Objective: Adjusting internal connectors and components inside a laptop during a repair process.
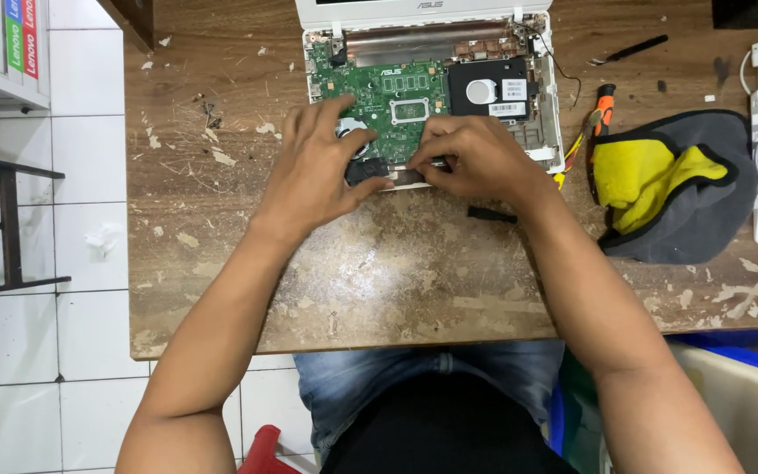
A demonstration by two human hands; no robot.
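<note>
- Your left hand [313, 171] is on the opened white laptop [432, 88] at the tabletop's [379, 272] far edge, fingers spread loose, thumb touching a small black part [367, 168].
- Your right hand [475, 158] sits just beside it, fingers curled and pinching at the laptop's near rim.
- The green motherboard [379, 92] lies exposed.
- A grey-and-yellow cloth [673, 189] rests by the right edge, an orange-handled screwdriver [603, 105] alongside.
</note>
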